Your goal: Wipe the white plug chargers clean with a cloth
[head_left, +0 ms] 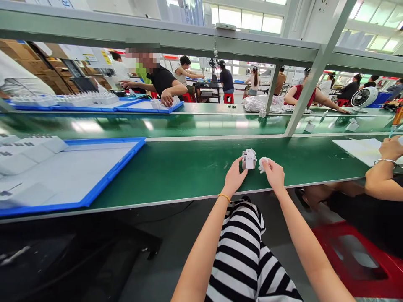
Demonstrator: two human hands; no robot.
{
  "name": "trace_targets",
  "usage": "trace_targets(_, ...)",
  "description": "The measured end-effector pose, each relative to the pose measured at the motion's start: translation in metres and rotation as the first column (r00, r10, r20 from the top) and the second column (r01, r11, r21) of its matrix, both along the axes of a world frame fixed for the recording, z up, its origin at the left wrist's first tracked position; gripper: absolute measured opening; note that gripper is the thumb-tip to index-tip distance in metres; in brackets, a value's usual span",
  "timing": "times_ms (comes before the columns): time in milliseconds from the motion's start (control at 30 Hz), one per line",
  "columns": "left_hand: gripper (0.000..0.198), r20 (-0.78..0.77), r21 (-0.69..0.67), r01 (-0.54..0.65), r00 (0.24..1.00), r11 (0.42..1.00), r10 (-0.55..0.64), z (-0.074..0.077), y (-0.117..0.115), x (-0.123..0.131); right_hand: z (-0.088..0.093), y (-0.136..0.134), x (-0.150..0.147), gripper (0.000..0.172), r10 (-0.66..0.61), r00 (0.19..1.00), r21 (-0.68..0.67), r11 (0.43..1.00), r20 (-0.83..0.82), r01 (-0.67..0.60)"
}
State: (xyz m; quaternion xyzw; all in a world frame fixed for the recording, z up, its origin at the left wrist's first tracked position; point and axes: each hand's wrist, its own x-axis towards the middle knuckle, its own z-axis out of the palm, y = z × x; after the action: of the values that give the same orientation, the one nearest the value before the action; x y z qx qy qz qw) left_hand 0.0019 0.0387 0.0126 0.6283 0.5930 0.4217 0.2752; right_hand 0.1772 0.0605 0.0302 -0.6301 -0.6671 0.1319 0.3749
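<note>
My left hand [234, 177] curves round the left side of a white, box-shaped plug adapter [249, 161], thumb and fingers touching it. The piece stands just over the green bench [192, 163], and small pins seem to show at its top. Close beside it on the right, my right hand [275, 174] is closed in a pinch on a crumpled white cloth [263, 163]. A narrow gap separates the cloth from the adapter. The fingertips of the right hand are partly hidden behind the cloth.
To the left lies a blue-edged tray [118, 172] with several white box-shaped pieces [37, 153]. A conveyor belt [201, 125] runs behind the bench, under a metal frame [307, 90]. On the right, a co-worker's arm [382, 170] rests near a white board [362, 149]. More people sit beyond.
</note>
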Motion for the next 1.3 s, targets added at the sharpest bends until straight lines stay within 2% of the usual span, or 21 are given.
trace_targets(167, 0.057, 0.058, 0.009, 0.014, 0.998, 1.0, -0.015, 0.0, 0.001, 0.0, 0.014, -0.012, -0.012, 0.049, 0.008, 0.981, -0.021, 1.0, 0.192, -0.004)
trace_targets(333, 0.05, 0.025, 0.009, 0.052, 0.998, 0.999, -0.052, 0.002, -0.003, -0.001, 0.023, -0.018, -0.016, 0.043, -0.009, 0.936, -0.008, 1.0, 0.352, 0.012)
trace_targets(600, 0.044, -0.051, 0.04, 0.078, 0.996, 0.996, -0.076, 0.001, -0.004, -0.001, 0.032, -0.011, -0.021, 0.053, -0.02, 0.9, -0.078, 0.995, 0.435, 0.06)
trace_targets(833, 0.041, -0.051, 0.036, 0.122, 0.991, 0.992, -0.12, 0.005, -0.007, 0.0, 0.031, 0.001, -0.024, 0.042, -0.035, 0.912, -0.098, 0.992, 0.41, 0.082)
trace_targets(933, 0.044, -0.04, 0.026, 0.117, 0.992, 0.993, -0.116, 0.006, -0.008, 0.0, 0.029, 0.001, -0.02, 0.037, 0.005, 0.92, -0.096, 0.995, 0.391, 0.036)
trace_targets(1167, 0.074, -0.001, 0.053, 0.17, 0.985, 0.984, -0.17, 0.006, -0.009, 0.001, 0.025, -0.019, -0.006, 0.032, 0.169, 0.897, -0.061, 0.986, 0.408, -0.158)
trace_targets(1233, 0.077, 0.005, 0.046, 0.189, 0.982, 0.981, -0.189, 0.008, -0.01, 0.001, 0.025, -0.025, -0.002, 0.032, 0.25, 0.871, -0.048, 0.966, 0.424, -0.254)
trace_targets(1300, 0.077, 0.019, 0.022, 0.198, 0.98, 0.98, -0.199, 0.009, -0.012, 0.0, 0.029, -0.026, 0.001, 0.032, 0.32, 0.812, -0.01, 0.932, 0.489, -0.361)
